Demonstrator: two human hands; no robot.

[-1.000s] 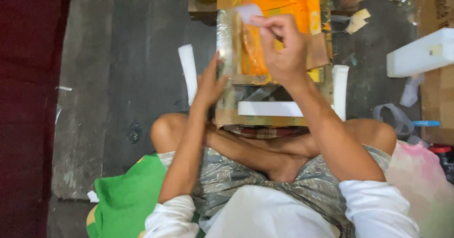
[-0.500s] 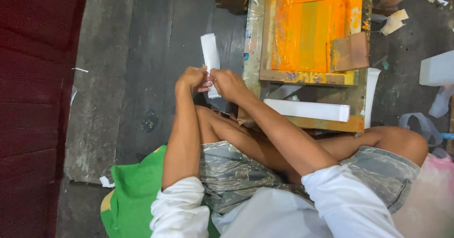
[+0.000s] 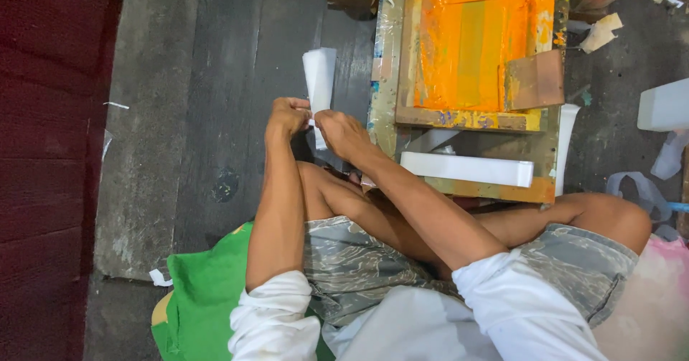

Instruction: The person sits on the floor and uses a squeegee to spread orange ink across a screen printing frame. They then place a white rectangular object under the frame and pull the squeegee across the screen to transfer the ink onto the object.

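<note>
A: Item: white folded sheet (image 3: 320, 81). Location?

B: Pinched at its lower end between left hand (image 3: 287, 116) and right hand (image 3: 343, 133), both closed on it; it rises just above the knuckles, over the dark floor (image 3: 215, 81), left of the orange printing frame (image 3: 477, 45).

A: Orientation?

B: Long axis runs away from the person, free end pointing up-frame.

A: Change?

B: Half a second ago, much the same grip; a second ago the hands were up at the frame.

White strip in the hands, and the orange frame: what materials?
Strip: looks like thin paper or plastic film, matte white, standing up stiffly from both hands; can't tell which. Frame: likely wood, paint-splattered edges, with a glossy wet-looking orange coat across its flat middle.
</note>
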